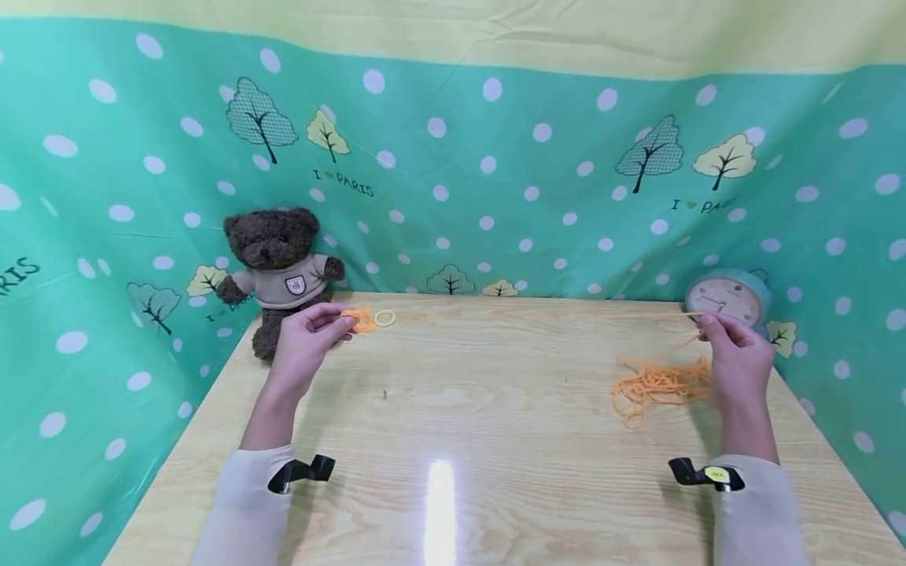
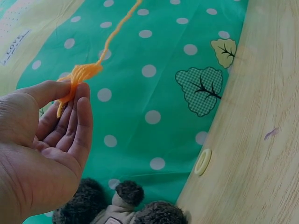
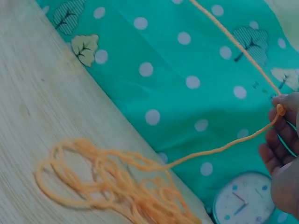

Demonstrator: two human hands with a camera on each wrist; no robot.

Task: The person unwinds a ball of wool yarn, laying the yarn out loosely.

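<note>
My left hand [image 1: 311, 338] pinches a small bundle of orange yarn [image 2: 84, 77] between thumb and fingers, above the table's left back part. One strand runs from the bundle up and out of the left wrist view. Far to the right, my right hand [image 1: 739, 358] pinches a strand of the yarn [image 3: 238, 44] between thumb and fingertips. From those fingertips the strand hangs down to a loose, tangled pile of orange yarn [image 1: 654, 385] on the table. A pale yellow ring [image 1: 385, 318] lies near the back edge, just right of my left hand in the head view.
A dark brown teddy bear [image 1: 279, 271] in a grey top sits at the back left corner. At the back right stands a round teal clock [image 1: 729, 295], partly behind my right hand. A green dotted curtain [image 1: 488, 196] hangs around the wooden table [image 1: 495, 409].
</note>
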